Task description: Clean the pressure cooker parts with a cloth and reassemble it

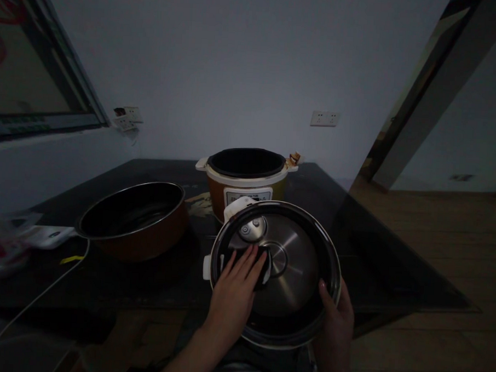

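My right hand [337, 317] grips the lower right rim of a round cooker lid [298, 248], held upside down so its shiny steel inner plate faces me. My left hand [236, 287] presses a dark cloth [265, 266] flat against the left side of that steel plate, fingers spread over it. Behind the lid stands the orange and cream electric cooker body [244, 183], open, with its black inner rim showing. To the left sits a dark inner pot [134, 216] with a brown outside.
All of it rests on a dark table [376, 252] against a pale wall. A white cable [41, 292] and a white object lie at the left edge, near a blurred bag. Wooden floor lies to the right.
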Action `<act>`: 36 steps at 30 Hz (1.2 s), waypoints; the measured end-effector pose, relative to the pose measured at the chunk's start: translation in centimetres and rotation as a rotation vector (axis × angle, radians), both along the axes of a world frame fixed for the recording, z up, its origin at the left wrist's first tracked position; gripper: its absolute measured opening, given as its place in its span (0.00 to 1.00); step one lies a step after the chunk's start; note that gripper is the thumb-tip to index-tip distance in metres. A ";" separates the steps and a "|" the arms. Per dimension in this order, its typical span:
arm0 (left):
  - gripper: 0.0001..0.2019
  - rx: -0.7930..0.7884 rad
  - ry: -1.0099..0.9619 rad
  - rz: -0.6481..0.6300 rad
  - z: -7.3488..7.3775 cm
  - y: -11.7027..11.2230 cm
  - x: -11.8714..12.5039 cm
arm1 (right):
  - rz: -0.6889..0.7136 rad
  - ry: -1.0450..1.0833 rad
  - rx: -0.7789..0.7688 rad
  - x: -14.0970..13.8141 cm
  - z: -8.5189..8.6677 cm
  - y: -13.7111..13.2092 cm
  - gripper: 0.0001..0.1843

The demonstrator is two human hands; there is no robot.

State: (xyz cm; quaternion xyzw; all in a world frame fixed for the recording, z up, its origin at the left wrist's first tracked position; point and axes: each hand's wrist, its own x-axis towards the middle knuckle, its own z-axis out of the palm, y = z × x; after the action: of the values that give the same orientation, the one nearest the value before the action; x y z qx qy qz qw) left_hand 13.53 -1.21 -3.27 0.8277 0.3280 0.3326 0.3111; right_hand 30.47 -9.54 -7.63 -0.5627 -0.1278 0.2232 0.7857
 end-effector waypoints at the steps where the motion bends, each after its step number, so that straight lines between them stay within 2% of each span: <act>1: 0.40 0.027 0.082 -0.008 -0.2 0.1 0.3 | 0.005 0.008 -0.001 0.0 0.0 0.0 0.34; 3: 0.40 0.073 0.129 0.003 -0.8 0.0 0.7 | 0.017 0.010 0.003 0.1 0.1 0.0 0.34; 6: 0.39 0.090 0.073 0.025 -1.5 -0.5 0.9 | 0.009 0.001 0.004 0.2 0.2 0.0 0.33; 11: 0.36 0.106 0.122 -0.005 -1.0 0.1 1.7 | 0.023 0.051 0.010 0.3 -0.1 0.1 0.33; 17: 0.36 0.235 0.143 -0.177 0.6 2.2 3.4 | 0.036 0.079 0.031 0.4 -0.5 0.2 0.34; 22: 0.36 0.262 0.149 -0.420 1.6 3.6 4.7 | 0.019 0.115 0.030 0.2 -0.2 0.2 0.35; 24: 0.34 0.253 0.172 -0.458 1.8 3.8 4.8 | 0.016 0.135 0.032 0.1 0.2 0.2 0.36; 29: 0.30 0.240 0.057 -0.463 1.5 3.9 3.6 | 0.013 0.134 0.049 -0.2 0.7 0.1 0.34; 31: 0.30 0.262 0.046 -0.421 1.6 4.4 3.1 | 0.017 0.105 0.067 -0.2 0.6 0.1 0.32; 34: 0.30 0.398 0.121 -0.303 1.6 5.4 3.1 | 0.000 0.084 0.068 -0.1 0.1 0.2 0.30; 36: 0.29 0.537 0.268 -0.210 1.6 5.7 3.8 | -0.008 0.082 0.064 0.0 -0.1 0.3 0.31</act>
State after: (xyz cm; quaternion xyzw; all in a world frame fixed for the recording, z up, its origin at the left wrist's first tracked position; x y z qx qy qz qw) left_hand 17.29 4.52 -1.69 0.9461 0.1792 0.2613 0.0680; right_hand 30.46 -9.24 -7.77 -0.5280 -0.1005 0.2388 0.8087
